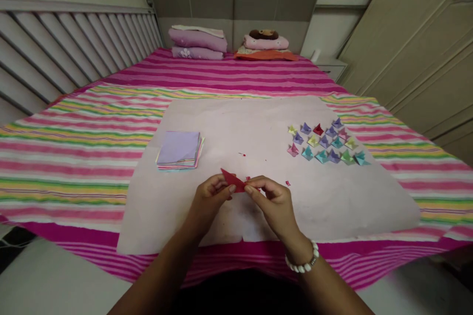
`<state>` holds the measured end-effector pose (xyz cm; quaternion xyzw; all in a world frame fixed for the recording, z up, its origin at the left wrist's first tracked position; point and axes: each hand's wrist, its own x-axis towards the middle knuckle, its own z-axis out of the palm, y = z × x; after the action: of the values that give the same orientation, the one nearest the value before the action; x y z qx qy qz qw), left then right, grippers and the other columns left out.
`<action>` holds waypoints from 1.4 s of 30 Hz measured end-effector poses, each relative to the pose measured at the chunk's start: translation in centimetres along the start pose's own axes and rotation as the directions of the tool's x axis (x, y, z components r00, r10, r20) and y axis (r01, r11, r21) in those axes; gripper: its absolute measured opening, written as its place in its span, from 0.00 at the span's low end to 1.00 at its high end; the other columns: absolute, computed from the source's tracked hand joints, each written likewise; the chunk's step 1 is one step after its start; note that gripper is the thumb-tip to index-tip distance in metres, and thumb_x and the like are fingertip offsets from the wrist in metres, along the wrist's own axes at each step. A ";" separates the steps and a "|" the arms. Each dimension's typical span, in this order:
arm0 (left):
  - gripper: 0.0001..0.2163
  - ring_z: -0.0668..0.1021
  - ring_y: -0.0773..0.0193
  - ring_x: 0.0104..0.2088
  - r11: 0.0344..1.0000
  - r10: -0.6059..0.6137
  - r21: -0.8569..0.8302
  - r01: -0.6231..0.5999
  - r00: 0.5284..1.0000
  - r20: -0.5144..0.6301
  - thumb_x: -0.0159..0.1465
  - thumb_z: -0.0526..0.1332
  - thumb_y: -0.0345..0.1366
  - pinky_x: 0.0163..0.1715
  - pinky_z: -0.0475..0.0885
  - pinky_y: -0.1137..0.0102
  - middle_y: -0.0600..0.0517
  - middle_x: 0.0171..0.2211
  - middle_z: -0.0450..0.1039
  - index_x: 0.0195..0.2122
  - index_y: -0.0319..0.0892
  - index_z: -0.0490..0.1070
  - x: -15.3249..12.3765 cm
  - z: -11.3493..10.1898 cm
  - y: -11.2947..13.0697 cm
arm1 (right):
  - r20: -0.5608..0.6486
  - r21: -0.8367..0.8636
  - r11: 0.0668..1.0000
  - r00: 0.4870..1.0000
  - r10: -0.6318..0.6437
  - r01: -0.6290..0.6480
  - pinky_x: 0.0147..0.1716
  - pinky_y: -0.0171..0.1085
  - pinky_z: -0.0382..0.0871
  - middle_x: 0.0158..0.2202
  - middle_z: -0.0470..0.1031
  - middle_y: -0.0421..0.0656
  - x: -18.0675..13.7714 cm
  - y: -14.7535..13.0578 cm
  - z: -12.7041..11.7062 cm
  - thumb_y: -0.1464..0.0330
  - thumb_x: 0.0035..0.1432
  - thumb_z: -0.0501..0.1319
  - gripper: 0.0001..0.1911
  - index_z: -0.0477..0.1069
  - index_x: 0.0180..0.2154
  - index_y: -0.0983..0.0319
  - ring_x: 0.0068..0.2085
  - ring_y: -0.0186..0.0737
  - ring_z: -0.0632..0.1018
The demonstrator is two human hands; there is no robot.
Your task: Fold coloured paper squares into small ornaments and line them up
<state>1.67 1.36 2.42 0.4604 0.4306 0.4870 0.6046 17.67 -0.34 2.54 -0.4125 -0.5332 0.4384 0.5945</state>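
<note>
Between both hands: one red, folded, pointed paper piece (233, 180), pinched. Left hand (210, 199): fingers closed on its near-left edge. Right hand (275, 204), with white beaded bracelet (303, 259): fingers closed on its right end. Long axis: slanting, free tip far-left, held end near-right; both hands touch it, neither nearer. Right of the red piece: small red scrap (287, 183). Left and beyond it: lilac-topped stack of square paper sheets (180, 147). Right and beyond: rows of small multicoloured folded-paper shapes (324, 141). Beneath it: large pale sheet (221, 118) on a striped bed (77, 157).
</note>
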 end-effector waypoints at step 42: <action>0.10 0.73 0.68 0.24 0.952 -0.126 -0.253 0.170 0.975 0.184 0.54 0.70 0.39 0.30 0.66 0.70 0.53 0.25 0.74 0.29 0.40 0.71 0.3 -0.7 -1.9 | 0.215 0.313 0.826 0.882 0.419 -0.469 0.26 0.33 0.58 0.21 0.68 0.37 0.7 0.3 0.6 0.60 0.49 0.69 0.13 0.72 0.25 0.62 0.24 0.32 0.65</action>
<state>1.35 1.52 0.41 0.3797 0.3426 0.4539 0.7297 17.06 0.41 2.45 -0.3796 -0.3734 0.6810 0.5026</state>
